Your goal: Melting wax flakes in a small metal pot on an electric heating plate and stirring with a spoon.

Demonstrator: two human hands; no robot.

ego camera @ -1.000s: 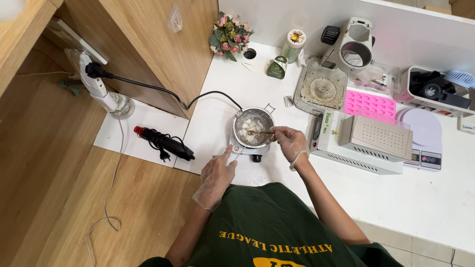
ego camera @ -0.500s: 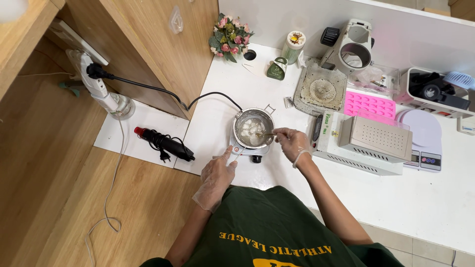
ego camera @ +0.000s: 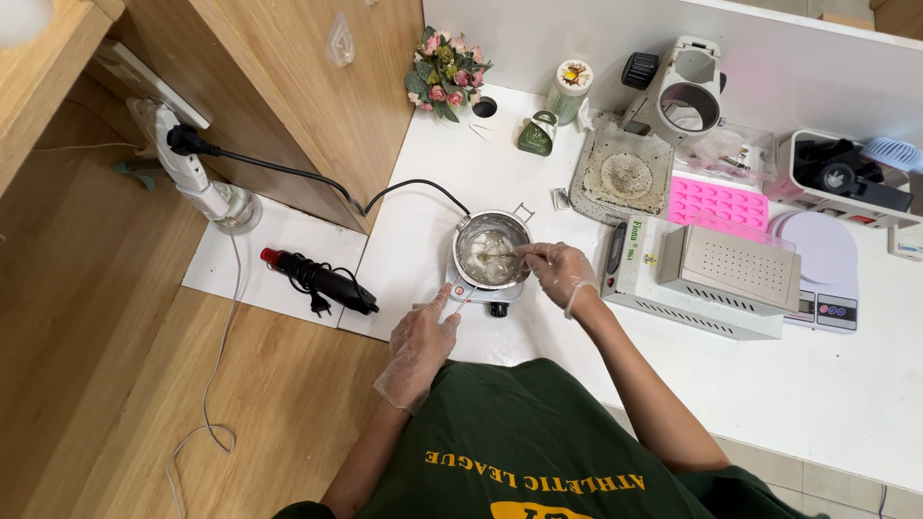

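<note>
From my remote seat I read the scene from the left: at nine o'clock a white power strip hangs by the wooden cabinet, its black cable running toward the centre; below it a black heat gun lies on a white board; my left hand, in a thin clear glove, sits at six o'clock of the pot with its fingers curled around the slim pot handle, thumb pointing up along it; the small steel pot stands at the middle of the white table on a little hot plate, round, shiny-walled, with white lumps lying in cloudy pale liquid; my right hand, also gloved, is at three o'clock of the pot, fingers pinched on a thin stirring stick whose tip dips into the lumps; at twelve o'clock of the pot a bunch of pink flowers and a green-and-white jar; further right a white box-shaped machine, a pink mould and, at the far right, a white kitchen scale.
</note>
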